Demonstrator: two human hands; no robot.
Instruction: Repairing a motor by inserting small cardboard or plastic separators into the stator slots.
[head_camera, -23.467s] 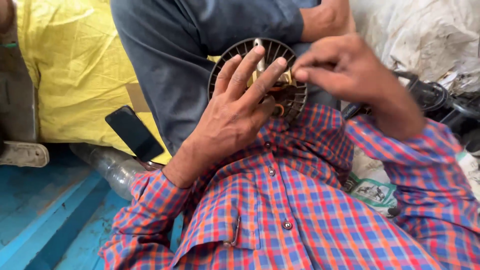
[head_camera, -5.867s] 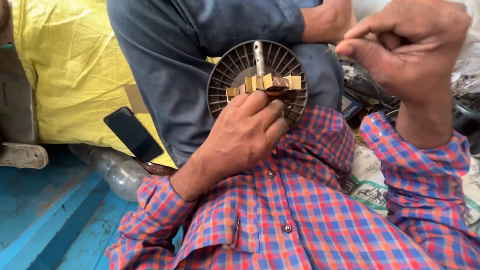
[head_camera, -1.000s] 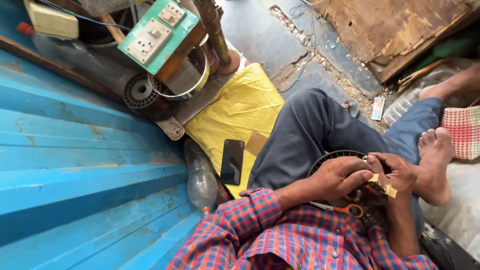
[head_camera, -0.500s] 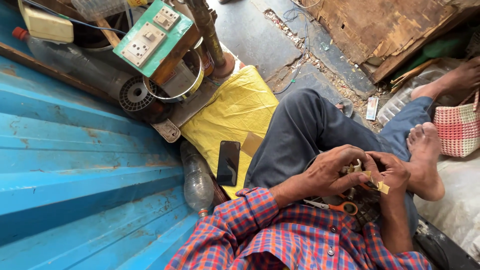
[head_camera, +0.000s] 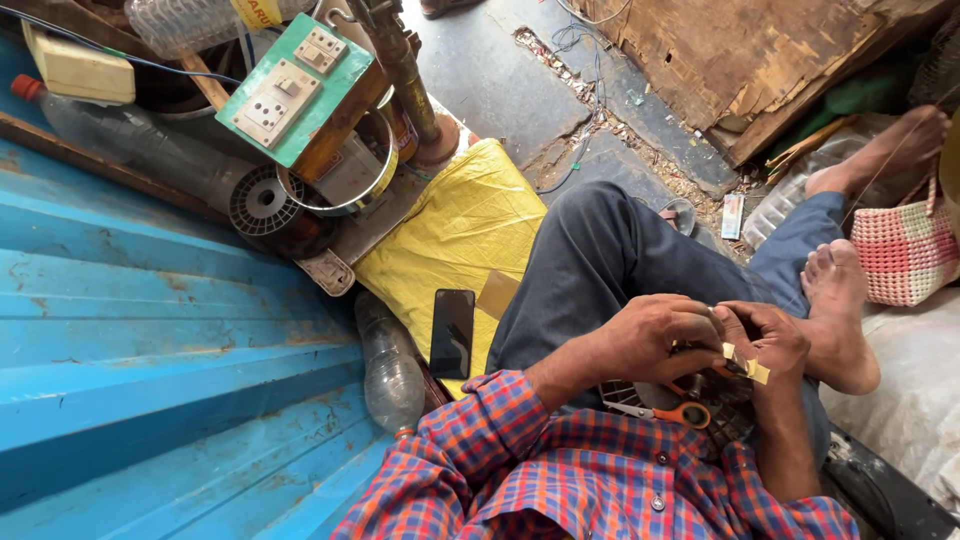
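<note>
Both hands, left hand (head_camera: 655, 335) and right hand (head_camera: 765, 345), pinch tan strip (head_camera: 748, 367) above scissors (head_camera: 670, 410).

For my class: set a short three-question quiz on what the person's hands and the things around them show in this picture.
1. True or false: the black phone lies on the yellow sheet.
2. What lies in the lap just below the left hand? A) a hammer B) orange-handled scissors C) a spoon
3. What does the right hand pinch?

Key: 1 true. 2 B. 3 small tan strips, like paper or tape.
</note>
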